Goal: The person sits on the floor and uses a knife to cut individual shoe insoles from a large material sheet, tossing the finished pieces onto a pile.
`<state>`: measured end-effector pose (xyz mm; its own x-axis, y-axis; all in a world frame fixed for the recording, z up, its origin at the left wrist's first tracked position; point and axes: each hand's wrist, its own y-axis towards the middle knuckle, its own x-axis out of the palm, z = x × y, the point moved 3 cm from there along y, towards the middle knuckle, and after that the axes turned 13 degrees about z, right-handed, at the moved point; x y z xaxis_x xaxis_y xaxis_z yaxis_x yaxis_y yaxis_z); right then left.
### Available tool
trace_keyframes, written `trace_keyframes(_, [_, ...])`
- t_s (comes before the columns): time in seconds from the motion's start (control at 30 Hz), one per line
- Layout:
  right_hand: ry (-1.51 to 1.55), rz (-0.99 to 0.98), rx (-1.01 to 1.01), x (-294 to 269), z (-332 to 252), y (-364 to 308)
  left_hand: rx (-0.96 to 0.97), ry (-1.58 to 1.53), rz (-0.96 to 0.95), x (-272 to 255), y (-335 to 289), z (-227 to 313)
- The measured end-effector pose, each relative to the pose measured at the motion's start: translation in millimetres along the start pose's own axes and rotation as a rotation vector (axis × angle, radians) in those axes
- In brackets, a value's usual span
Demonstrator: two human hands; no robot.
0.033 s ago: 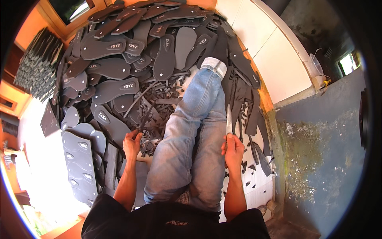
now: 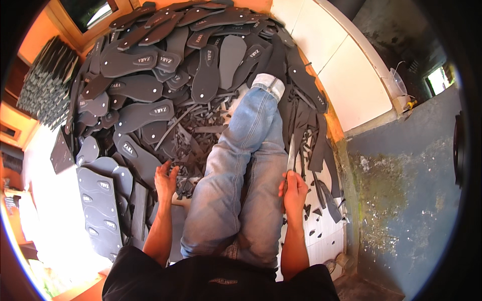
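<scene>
I sit on the floor with my legs in blue jeans (image 2: 246,165) stretched out ahead. My left hand (image 2: 165,181) rests with fingers spread on dark foam scraps (image 2: 198,138) beside my left thigh, holding nothing. My right hand (image 2: 294,193) is closed around the handle of a long thin blade (image 2: 291,150) that points away from me along my right leg. A large heap of dark grey sole-shaped cutouts (image 2: 150,85) fills the floor in front and to the left.
Dark foam sheets with sole outlines (image 2: 98,200) lie at my left. A stack of grey sheets (image 2: 45,85) stands at the far left. Dark offcut strips (image 2: 306,125) and small scraps (image 2: 321,210) lie by a white board (image 2: 346,65) and a stained grey wall (image 2: 401,180) on my right.
</scene>
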<state>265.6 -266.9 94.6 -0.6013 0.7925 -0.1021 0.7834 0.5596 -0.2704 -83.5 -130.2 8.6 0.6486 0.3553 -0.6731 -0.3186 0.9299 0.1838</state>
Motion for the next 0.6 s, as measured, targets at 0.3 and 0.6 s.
trace_keyframes(0.3, [-0.150,0.061,-0.082,14,37,-4,0.558,-0.334,-0.252,148,66,229])
trace_keyframes(0.6, [-0.219,0.042,-0.137,10,42,-3,0.420,0.043,0.070,239,56,271])
